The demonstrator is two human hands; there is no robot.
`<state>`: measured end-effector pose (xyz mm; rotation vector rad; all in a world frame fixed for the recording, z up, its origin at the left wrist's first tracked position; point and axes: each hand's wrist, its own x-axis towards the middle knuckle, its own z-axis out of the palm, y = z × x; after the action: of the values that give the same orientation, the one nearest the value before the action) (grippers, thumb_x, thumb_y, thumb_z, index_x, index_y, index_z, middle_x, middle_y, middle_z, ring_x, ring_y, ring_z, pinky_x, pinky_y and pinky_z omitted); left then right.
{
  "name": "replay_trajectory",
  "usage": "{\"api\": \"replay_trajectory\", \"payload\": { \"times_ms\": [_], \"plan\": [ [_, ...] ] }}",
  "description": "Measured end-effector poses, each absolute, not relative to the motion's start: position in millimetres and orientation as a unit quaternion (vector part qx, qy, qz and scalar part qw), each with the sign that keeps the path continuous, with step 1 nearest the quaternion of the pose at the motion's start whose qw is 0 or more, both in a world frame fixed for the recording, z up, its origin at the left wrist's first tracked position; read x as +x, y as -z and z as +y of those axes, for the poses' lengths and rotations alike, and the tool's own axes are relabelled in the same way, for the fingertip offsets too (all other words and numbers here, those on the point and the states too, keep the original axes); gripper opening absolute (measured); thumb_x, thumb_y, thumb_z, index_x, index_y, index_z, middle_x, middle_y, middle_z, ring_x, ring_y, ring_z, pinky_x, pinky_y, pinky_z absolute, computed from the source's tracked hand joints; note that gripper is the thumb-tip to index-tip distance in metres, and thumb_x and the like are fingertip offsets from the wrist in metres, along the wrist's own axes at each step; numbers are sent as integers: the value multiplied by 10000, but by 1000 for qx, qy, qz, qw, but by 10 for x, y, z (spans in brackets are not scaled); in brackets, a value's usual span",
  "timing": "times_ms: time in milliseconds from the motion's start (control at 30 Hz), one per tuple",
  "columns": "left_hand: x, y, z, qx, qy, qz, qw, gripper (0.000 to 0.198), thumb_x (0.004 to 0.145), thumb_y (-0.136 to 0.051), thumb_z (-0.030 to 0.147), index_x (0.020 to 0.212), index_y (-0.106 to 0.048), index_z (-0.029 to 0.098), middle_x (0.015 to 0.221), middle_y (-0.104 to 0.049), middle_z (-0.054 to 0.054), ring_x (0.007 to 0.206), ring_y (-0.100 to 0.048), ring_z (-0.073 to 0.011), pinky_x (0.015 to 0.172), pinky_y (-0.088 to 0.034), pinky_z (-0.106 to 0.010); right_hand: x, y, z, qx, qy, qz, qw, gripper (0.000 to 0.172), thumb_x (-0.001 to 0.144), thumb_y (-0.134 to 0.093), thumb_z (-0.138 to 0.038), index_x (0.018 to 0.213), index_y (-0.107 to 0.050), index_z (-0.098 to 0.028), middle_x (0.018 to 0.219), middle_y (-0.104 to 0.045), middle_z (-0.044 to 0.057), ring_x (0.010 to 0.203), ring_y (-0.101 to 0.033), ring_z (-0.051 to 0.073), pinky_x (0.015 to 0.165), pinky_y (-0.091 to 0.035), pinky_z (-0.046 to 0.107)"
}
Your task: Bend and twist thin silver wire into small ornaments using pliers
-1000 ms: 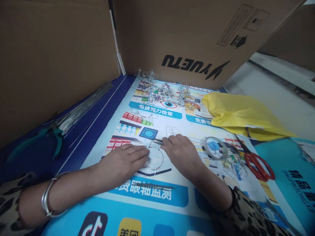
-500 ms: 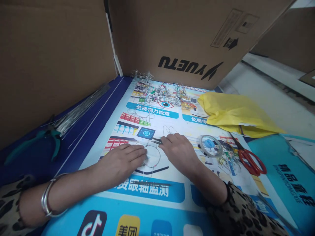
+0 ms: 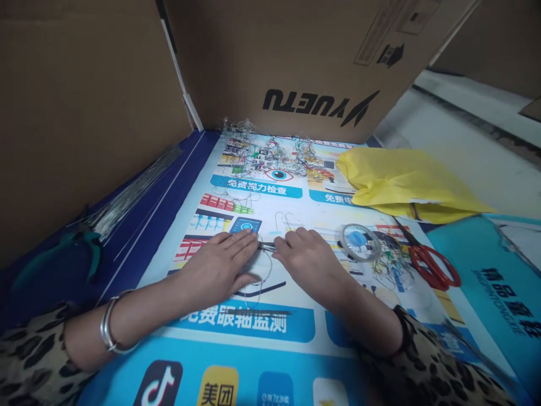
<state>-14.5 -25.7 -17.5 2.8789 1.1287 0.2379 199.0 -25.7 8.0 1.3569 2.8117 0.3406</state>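
My right hand [image 3: 310,265] is closed round a pair of dark tweezers [image 3: 267,246], whose slim tips point left; the rest is hidden in the fingers. My left hand [image 3: 220,262] lies nearly flat with fingers stretched out, its fingertips close to the tweezer tips and its thumb apart. Between the hands is a thin wire ring [image 3: 269,269], partly covered by the left hand. Whether the left fingertips press on the wire is hidden. Below the ring, a dark slender tool [image 3: 257,312] lies on the printed sheet [image 3: 198,352].
Tangled wire pieces [image 3: 296,155] lie at the back before a cardboard wall [image 3: 228,62]. Teal-handled pliers [image 3: 95,256] and straight wires [image 3: 135,186] are left. A tape roll [image 3: 360,242], red scissors [image 3: 435,266], a wire heap [image 3: 393,262] and a yellow bag [image 3: 409,180] are right.
My left hand has moved up and right, covering more of the ring, its fingertips now nearer the tweezers. The right hand still grips the tweezers. The view has shifted slightly.
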Motion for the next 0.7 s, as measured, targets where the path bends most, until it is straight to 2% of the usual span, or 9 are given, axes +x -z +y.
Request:
{"api": "replay_trajectory", "payload": {
  "times_ms": [267, 500, 700],
  "plan": [
    [-163, 166, -257, 928, -53, 366, 38, 622, 895, -327, 522, 1382, -313, 136, 1433, -344, -113, 1339, -261, -265, 1047, -224, -438, 1966, -96, -287, 437, -99, 893, 36, 163, 905, -430, -267, 884, -555, -163, 793, -585, 70, 780, -493, 227, 608, -269, 321],
    [-186, 180, -240, 923, -67, 372, 64, 606, 883, -352, 531, 1386, -309, 196, 1442, -338, -81, 1341, -253, -265, 1051, -221, -445, 2091, -137, -237, 452, -72, 889, 28, 192, 909, -426, -305, 910, -568, -176, 826, -611, 63, 808, -531, 210, 674, -324, 314],
    [-208, 165, -239, 915, -103, 377, 97, 576, 867, -409, 525, 1370, -341, 252, 1434, -357, -56, 1331, -281, -260, 1052, -249, -435, 2443, -351, -90, 601, -54, 794, 71, 284, 901, -397, -392, 900, -594, -188, 869, -636, 59, 787, -578, 199, 617, -353, 282]
  ]
}}
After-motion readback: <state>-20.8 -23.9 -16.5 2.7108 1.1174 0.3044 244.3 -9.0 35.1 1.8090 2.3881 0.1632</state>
